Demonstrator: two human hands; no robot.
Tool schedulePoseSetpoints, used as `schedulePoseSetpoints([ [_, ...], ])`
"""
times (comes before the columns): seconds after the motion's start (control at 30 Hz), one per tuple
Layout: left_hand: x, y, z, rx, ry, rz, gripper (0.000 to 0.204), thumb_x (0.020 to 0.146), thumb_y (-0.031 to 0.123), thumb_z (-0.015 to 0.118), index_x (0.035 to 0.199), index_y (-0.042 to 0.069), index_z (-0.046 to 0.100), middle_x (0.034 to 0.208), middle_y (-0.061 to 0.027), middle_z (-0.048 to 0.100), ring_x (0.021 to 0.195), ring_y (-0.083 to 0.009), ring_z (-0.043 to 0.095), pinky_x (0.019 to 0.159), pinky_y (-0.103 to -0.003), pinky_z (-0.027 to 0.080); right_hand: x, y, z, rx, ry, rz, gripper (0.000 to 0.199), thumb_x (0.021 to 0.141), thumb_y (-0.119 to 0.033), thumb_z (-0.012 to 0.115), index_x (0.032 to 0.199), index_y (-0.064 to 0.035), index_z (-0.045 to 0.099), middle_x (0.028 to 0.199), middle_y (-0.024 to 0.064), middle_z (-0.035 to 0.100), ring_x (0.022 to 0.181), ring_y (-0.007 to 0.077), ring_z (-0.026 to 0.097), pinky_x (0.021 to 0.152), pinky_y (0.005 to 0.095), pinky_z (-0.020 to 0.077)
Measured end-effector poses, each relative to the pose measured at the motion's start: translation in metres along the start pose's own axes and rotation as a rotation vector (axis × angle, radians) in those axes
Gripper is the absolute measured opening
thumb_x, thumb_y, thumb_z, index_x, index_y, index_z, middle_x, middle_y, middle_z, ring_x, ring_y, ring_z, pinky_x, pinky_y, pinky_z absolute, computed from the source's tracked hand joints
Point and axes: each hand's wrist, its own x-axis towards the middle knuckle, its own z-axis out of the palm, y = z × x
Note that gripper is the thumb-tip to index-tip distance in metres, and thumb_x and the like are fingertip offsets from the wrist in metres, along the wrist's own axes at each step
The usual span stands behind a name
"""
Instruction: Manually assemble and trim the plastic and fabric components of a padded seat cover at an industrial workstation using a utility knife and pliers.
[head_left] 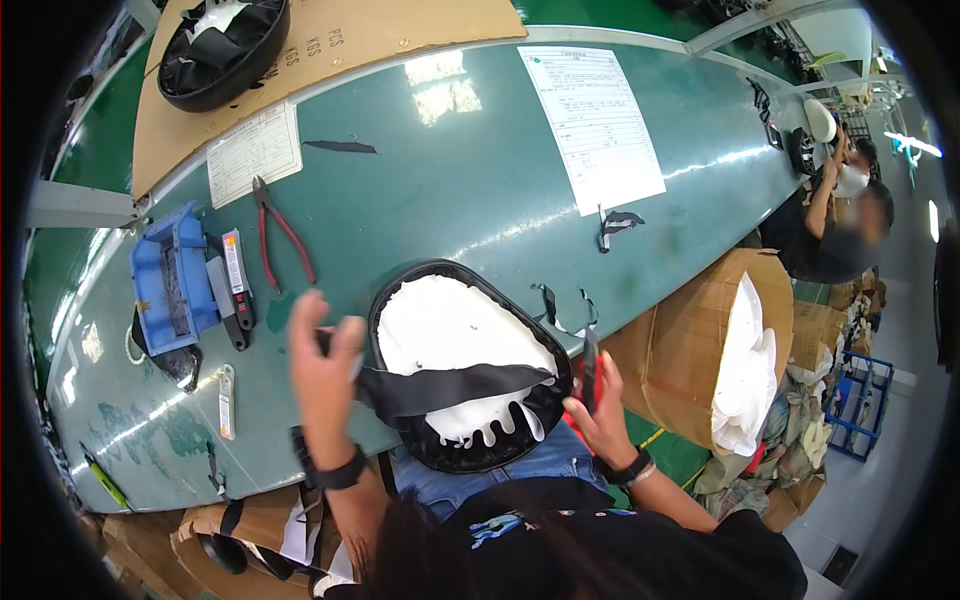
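In front of me, resting against my lap and the table's edge, is a black oval shell [465, 462] with a white padded filling [445, 325]. The filling's near edge is cut into finger-like tabs. A wide black strap [460, 388] crosses it from side to side. My left hand [325, 365] is raised beside the strap's left end, its thumb and forefinger apart and blurred; a small dark patch shows between them. At the shell's right rim, my right hand [602, 415] is closed around a red and black hand tool [590, 380] with its narrow end pointing away from me.
Red-handled cutters [280, 235], a blue bin [170, 280] and a utility knife [237, 290] lie at left. Paper sheets [595, 130] and black scraps [620, 222] rest on the green table. At right stands a cardboard box [680, 350] of white pieces; people [840, 210] work beyond.
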Motion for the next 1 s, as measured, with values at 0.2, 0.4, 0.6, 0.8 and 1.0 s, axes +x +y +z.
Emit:
schedulePoseSetpoints([
  [0.2, -0.09, 0.008, -0.019, 0.597, 0.025, -0.014, 0.032, 0.079, 0.023, 0.071, 0.099, 0.001, 0.06, 0.091, -0.0156, 0.06, 0.087, -0.0349, 0.056, 0.08, -0.042, 0.044, 0.102, -0.024, -0.018, -0.091, -0.184, -0.428, 0.075, 0.083, -0.019, 0.071, 0.142, -0.0048, 0.028, 0.131, 0.0206, 0.051, 0.109, 0.034, 0.06, 0.087, 0.0408, 0.0497],
  [0.4, -0.053, 0.07, 0.092, 0.291, -0.173, 0.437, 0.024, 0.079, 0.019, 0.07, 0.097, 0.006, 0.063, 0.087, -0.0098, 0.06, 0.084, -0.0258, 0.056, 0.079, -0.039, 0.038, 0.174, -0.077, -0.013, 0.046, -0.421, -0.665, 0.061, 0.085, -0.02, 0.067, 0.139, -0.0115, 0.04, 0.132, 0.0134, 0.053, 0.11, 0.0356, 0.057, 0.086, 0.0397, 0.0504],
  [0.6, -0.049, 0.045, 0.119, 0.191, -0.166, 0.312, 0.016, 0.078, 0.022, 0.07, 0.077, 0.007, 0.064, 0.07, -0.0042, 0.056, 0.073, -0.0216, 0.05, 0.074, -0.035, 0.03, 0.131, -0.077, -0.06, -0.385, -0.336, -0.614, 0.054, 0.088, -0.024, 0.062, 0.139, -0.0194, 0.043, 0.1, 0.0106, 0.061, 0.08, 0.0322, 0.062, 0.064, 0.0389, 0.0504],
  [0.8, -0.044, 0.049, 0.114, 0.015, -0.289, 0.195, 0.018, 0.076, 0.022, 0.069, 0.067, 0.007, 0.064, 0.065, -0.0035, 0.056, 0.068, -0.0197, 0.048, 0.075, -0.036, 0.027, 0.135, -0.084, -0.056, -0.705, -0.429, -0.741, 0.057, 0.088, -0.024, 0.062, 0.141, -0.027, 0.04, 0.07, 0.0092, 0.052, 0.052, 0.0277, 0.055, 0.044, 0.0391, 0.0426],
  [1.0, -0.044, 0.047, 0.091, -0.951, -0.335, -0.329, 0.019, 0.079, 0.01, 0.063, 0.067, 0.0, 0.052, 0.074, -0.0009, 0.047, 0.075, -0.0109, 0.044, 0.071, -0.025, 0.034, 0.06, -0.049, -0.033, -0.619, -0.277, -0.417, 0.063, 0.089, -0.022, 0.06, 0.146, -0.0195, 0.033, 0.076, 0.015, 0.054, 0.051, 0.034, 0.055, 0.043, 0.0455, 0.0423],
])
